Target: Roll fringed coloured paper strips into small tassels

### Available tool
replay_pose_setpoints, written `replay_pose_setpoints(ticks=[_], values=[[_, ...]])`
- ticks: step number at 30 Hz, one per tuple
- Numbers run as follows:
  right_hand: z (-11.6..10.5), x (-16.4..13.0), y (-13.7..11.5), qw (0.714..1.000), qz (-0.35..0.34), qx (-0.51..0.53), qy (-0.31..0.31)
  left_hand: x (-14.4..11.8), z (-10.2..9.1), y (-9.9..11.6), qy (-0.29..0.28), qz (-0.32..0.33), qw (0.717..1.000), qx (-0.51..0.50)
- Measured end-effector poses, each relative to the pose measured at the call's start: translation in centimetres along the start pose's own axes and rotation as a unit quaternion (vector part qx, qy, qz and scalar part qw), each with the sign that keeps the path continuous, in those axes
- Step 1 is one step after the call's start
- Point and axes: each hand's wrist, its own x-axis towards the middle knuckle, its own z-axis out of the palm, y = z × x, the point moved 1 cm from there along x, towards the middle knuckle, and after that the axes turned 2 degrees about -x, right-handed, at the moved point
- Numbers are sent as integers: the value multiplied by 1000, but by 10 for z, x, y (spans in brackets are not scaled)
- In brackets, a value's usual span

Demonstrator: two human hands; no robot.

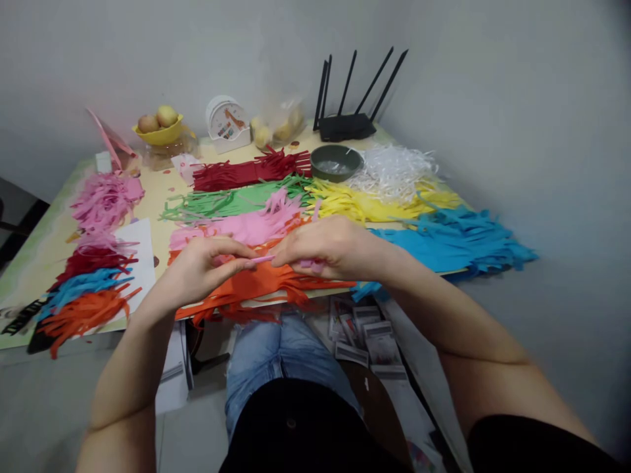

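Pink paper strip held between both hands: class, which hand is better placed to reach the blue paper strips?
Probably the right hand: the blue paper strips lie directly beside it, across from the left hand.

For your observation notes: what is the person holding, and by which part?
A pink paper strip, pinched at its two ends between the fingertips of the left hand and right hand.

A black router (345, 125) with five antennas stands at the counter's (44, 249) back edge, near a yellow fruit bowl (160, 133) and a green dish (336, 161).
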Motion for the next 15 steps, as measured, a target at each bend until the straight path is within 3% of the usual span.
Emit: replay_pose_setpoints(ticks=[3, 5, 8, 11, 15], values=[[-4, -3, -2, 1000, -1, 1, -24, 5, 5, -7, 8, 14, 999, 38], [-8, -4, 1, 999, 30, 19, -35, 5, 5, -13, 47, 56, 989, 130], [-15, 3, 12, 987, 135, 89, -1, 3, 6, -22, 136, 138, 938, 288], [-7, 17, 28, 951, 210, 226, 17, 1, 9, -31, 195, 222, 886, 357], [22, 30, 39, 876, 219, 430, -24, 3, 15, -37, 238, 302, 841, 379]])
